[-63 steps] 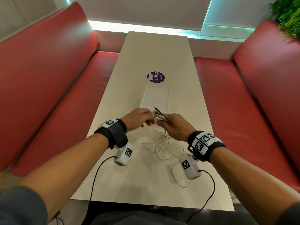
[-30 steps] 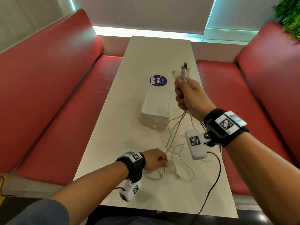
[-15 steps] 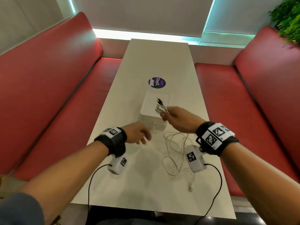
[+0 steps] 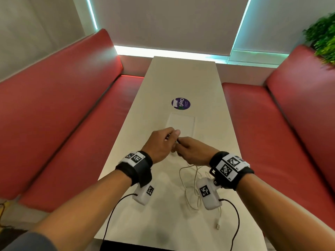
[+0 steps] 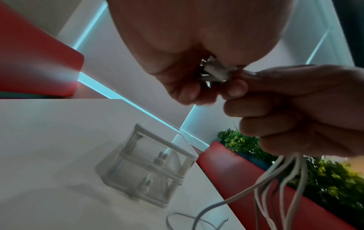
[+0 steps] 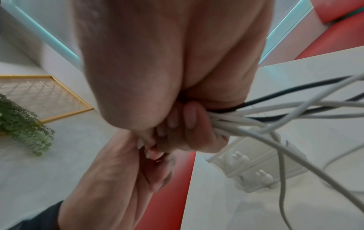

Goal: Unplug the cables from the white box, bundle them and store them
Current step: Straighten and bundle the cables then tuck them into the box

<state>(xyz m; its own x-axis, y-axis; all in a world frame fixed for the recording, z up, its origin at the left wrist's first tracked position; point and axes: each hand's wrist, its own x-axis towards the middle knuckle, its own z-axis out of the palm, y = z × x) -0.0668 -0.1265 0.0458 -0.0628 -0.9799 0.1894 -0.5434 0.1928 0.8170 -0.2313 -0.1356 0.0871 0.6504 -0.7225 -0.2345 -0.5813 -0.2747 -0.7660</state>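
Several white cables [image 4: 190,180] are gathered in my right hand [image 4: 181,144], which grips them in a fist just below their plugs [image 5: 214,72]. Their slack hangs down in loops onto the table [image 4: 163,223], with one loose USB end [image 4: 218,226] near the front right. My left hand [image 4: 172,137] has come up against the right one, and its fingertips [image 5: 187,95] pinch the plug ends. The white box [image 4: 181,124], a small two-drawer unit with bunny knobs [image 5: 153,168], stands just beyond both hands. No cable runs to it.
A round purple sticker [image 4: 181,103] lies on the table behind the box. Red benches flank the narrow table on the left [image 4: 72,127] and right [image 4: 275,134]. A green plant [image 4: 324,33] is at the far right. Black leads trail from my wrist cameras over the near edge.
My right hand came down from a raised position with the cable ends. My left hand, apart and empty half a second ago, has moved right and taken hold of the plugs.
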